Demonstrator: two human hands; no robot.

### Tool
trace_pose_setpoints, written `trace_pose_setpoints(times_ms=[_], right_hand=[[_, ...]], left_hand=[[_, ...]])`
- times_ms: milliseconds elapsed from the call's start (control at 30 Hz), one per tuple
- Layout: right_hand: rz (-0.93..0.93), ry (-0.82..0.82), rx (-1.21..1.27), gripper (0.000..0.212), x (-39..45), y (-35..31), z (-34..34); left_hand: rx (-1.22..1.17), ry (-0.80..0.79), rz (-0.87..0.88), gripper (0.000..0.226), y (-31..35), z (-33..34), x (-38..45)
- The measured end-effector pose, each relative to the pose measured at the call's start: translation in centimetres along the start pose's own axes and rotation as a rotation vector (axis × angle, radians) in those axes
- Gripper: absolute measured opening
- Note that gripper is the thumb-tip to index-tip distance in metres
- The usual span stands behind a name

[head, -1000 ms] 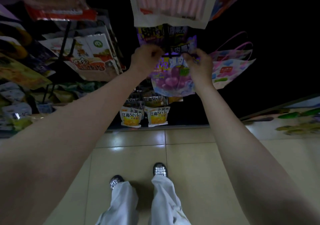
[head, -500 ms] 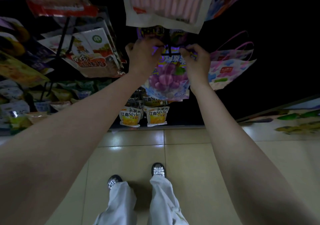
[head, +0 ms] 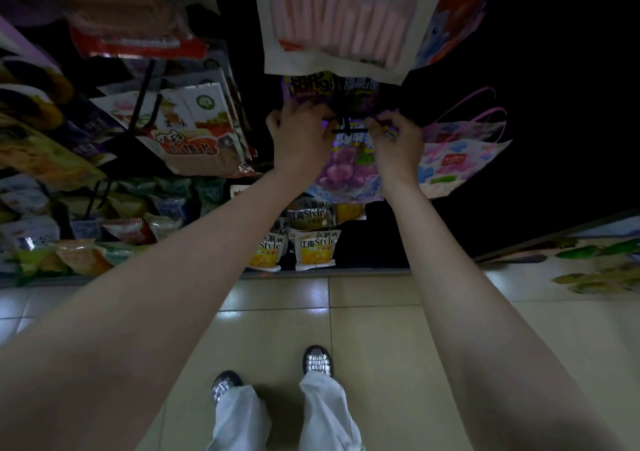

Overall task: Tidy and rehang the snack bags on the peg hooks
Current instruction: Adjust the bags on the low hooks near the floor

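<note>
Pinching the top corners of a soft purple grape-printed snack bag (head: 341, 170), the left hand (head: 300, 138) and right hand (head: 394, 142) are holding it at the black wire peg hook (head: 347, 128). Probably light, floppy and slick, it is best gripped along the header. A white pack of pink sticks (head: 341, 24) is crowding overhead.

grape bag (head: 341, 170): purple grapes printed on pale blue | peg hook (head: 346, 128): black | sausage pack (head: 343, 24) above hook: pink sticks, white border | floor tiles (head: 381, 346): beige
</note>
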State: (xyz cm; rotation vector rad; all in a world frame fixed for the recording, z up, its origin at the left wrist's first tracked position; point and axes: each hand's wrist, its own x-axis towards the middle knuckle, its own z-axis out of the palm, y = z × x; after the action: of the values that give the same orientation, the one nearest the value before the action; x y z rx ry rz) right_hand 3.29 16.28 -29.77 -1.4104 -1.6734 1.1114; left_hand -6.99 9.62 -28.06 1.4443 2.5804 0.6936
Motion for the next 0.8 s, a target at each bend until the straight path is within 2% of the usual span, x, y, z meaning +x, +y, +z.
trace_pose_setpoints(times_ms=[267,433,500,567,600,667,733,800], right_hand=[[-0.053,0.010,-0.160,0.023,0.6,0.1,-0.2],[0.029,0.138,-0.473,0.032,0.9,-0.7,0.3],[0.055,0.217,-0.473,0.033,0.2,-0.7,0.2],[0.064,0.315,-0.324,0.034,-1.4,0.1,0.2],[0.061,0.298,-0.211,0.032,-2.4,0.8,0.8],[-0.003,0.076,-0.072,0.033,-4.3,2.2,2.2],[-0.134,-0.169,-0.082,0.050,-5.0,3.2,4.2],[-0.176,-0.293,-0.149,0.060,-4.4,3.0,5.7]], left_hand=[[-0.126,-0.014,-0.055,0.025,-0.4,0.5,0.3],[-0.092,0.097,-0.072,0.019,-0.8,0.9,-0.1],[-0.111,0.128,-0.014,0.021,-1.6,1.0,-0.8],[-0.096,0.124,0.073,0.031,-2.0,1.0,-1.4],[-0.096,0.106,0.106,0.037,-2.2,1.0,-1.6],[-0.108,0.065,0.133,0.046,-2.7,0.8,-2.0],[-0.090,0.058,0.142,0.049,-4.0,0.7,-2.5],[-0.054,0.067,0.134,0.051,-5.7,0.7,-3.3]])
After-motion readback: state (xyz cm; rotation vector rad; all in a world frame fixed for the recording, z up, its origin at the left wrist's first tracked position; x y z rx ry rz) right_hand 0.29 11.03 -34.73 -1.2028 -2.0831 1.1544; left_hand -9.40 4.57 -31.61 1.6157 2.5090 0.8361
